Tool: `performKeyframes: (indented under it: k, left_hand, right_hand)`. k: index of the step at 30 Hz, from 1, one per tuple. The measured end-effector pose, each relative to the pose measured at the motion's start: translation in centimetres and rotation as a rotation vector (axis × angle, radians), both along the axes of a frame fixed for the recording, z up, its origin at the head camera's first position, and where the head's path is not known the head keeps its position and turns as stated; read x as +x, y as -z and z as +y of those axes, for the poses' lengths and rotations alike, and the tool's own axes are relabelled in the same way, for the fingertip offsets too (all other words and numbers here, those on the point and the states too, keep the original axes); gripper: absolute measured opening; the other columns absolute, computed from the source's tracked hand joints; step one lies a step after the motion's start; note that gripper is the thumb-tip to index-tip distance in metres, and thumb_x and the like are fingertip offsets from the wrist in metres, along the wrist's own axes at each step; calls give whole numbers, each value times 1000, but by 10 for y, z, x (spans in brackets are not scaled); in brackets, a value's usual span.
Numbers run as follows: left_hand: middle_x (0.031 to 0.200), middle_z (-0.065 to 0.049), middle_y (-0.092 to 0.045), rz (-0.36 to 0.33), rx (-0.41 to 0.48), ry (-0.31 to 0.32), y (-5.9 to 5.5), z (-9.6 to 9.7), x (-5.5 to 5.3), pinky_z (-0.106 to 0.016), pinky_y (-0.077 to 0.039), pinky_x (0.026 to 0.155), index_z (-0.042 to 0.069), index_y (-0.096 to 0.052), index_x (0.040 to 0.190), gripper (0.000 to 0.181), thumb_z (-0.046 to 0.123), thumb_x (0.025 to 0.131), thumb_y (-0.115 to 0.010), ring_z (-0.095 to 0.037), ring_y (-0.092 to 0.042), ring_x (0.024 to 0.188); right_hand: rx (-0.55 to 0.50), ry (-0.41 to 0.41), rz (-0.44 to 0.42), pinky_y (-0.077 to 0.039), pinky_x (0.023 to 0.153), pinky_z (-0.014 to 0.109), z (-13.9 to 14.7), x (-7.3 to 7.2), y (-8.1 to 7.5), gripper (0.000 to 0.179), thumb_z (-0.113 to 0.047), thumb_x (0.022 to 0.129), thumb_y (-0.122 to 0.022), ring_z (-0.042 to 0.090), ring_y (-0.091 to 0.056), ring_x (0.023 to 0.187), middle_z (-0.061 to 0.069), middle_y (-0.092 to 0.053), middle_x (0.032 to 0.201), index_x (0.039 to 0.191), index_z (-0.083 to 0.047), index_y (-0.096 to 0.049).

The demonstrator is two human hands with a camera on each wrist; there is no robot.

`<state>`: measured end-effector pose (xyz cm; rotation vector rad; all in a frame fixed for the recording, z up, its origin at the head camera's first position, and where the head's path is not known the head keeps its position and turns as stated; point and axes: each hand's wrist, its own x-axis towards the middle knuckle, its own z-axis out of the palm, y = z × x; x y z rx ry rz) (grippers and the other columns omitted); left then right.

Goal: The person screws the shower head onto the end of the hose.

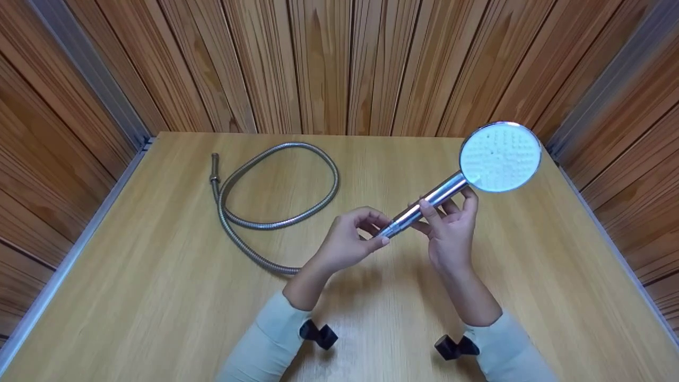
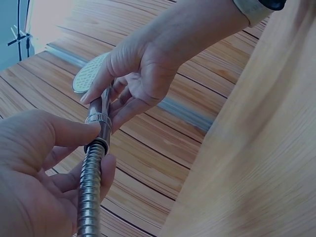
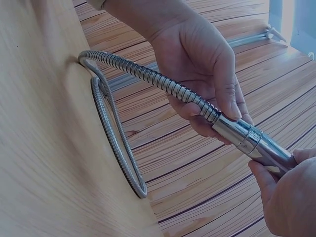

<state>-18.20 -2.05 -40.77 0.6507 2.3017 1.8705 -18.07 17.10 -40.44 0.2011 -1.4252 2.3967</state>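
Note:
A chrome shower head [image 1: 500, 156] with a round white face is held up over the table, its handle [image 1: 444, 190] slanting down to the left. My right hand [image 1: 452, 233] grips that handle between thumb and fingers. At its lower end, my left hand [image 1: 354, 239] pinches the smooth metal connector [image 3: 232, 129] of a ribbed metal shower hose [image 3: 163, 81]. In the right wrist view, connector and handle meet end to end; whether threads are engaged is hidden. From the left hand the hose runs down to the table and loops there.
The hose's loop [image 1: 276, 227] lies on the left half of the wooden table [image 1: 159, 313], its free end [image 1: 214, 164] pointing to the back. Wood-panelled walls [image 1: 318, 63] stand behind and at both sides. Each sleeve carries a small black mount [image 1: 319, 335].

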Motion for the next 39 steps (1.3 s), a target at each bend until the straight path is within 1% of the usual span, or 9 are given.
performKeyframes:
  k: [4, 8, 10, 19, 23, 26, 31, 35, 39]
  left_hand:
    - [101, 4, -67, 5, -14, 1, 0, -1, 0, -30, -55, 73, 12, -67, 113, 30, 7, 85, -76, -15, -62, 92]
    - [104, 4, -67, -49, 14, 44, -1, -2, 1, -32, -55, 75, 13, -68, 115, 25, 8, 90, -70, -16, -62, 94]
    - [104, 4, -67, -56, 22, 53, -1, -2, 1, -32, -56, 73, 14, -69, 114, 23, 6, 92, -68, -17, -62, 94]
    - [98, 6, -67, 15, -50, -15, -3, 1, 3, -29, -55, 71, 14, -69, 111, 24, 5, 89, -71, -14, -63, 88]
    - [101, 5, -66, 9, -49, -9, -2, 1, 3, -29, -55, 72, 15, -64, 122, 36, 6, 88, -72, -14, -63, 90]
    - [107, 5, -64, -36, -11, 30, -1, -1, 2, -31, -55, 75, 17, -61, 127, 40, 11, 90, -72, -15, -62, 95]
    - [108, 5, -67, -64, 49, 87, -1, -2, 1, -32, -54, 78, 15, -67, 119, 27, 13, 93, -68, -18, -62, 95]
    - [99, 2, -68, -45, 51, 64, 0, 1, 0, -29, -52, 73, 13, -68, 114, 23, 8, 92, -68, -18, -61, 85]
    - [95, 0, -65, -20, 34, 26, -1, 4, 2, -29, -49, 71, 10, -68, 111, 22, 4, 90, -69, -18, -58, 80]
  right_hand:
    - [1, 0, 6, -57, 69, 45, 0, 0, 1, 70, 9, 89, -63, 28, -68, 83, 17, -54, 102, 141, -16, -25]
    - [1, 13, -5, -57, 69, 45, 1, 1, 0, 70, 9, 88, -64, 29, -69, 84, 17, -54, 102, 141, -17, -26]
    - [2, 15, -6, -57, 69, 45, 1, 1, 0, 70, 9, 88, -65, 30, -69, 84, 18, -54, 103, 141, -17, -26]
    - [-12, 15, -29, -57, 71, 46, 0, 2, -1, 71, 8, 88, -65, 29, -69, 84, 16, -54, 102, 141, -18, -26]
    - [-2, 15, -20, -57, 70, 47, 0, 2, -2, 70, 8, 89, -64, 29, -69, 85, 17, -54, 103, 142, -18, -26]
    - [-3, 11, 1, -57, 69, 46, 1, 2, -2, 69, 8, 90, -63, 29, -69, 84, 17, -53, 102, 142, -17, -25]
    - [-27, -7, 39, -57, 67, 47, 2, 2, -2, 66, 9, 90, -61, 29, -69, 82, 16, -54, 99, 141, -15, -26]
    - [-25, -5, 47, -57, 67, 47, 1, 2, -3, 65, 9, 91, -60, 29, -69, 81, 17, -54, 99, 140, -14, -26]
    - [-13, 0, 21, -57, 68, 47, 0, 2, -3, 66, 8, 90, -61, 27, -68, 82, 16, -53, 100, 141, -15, -26]
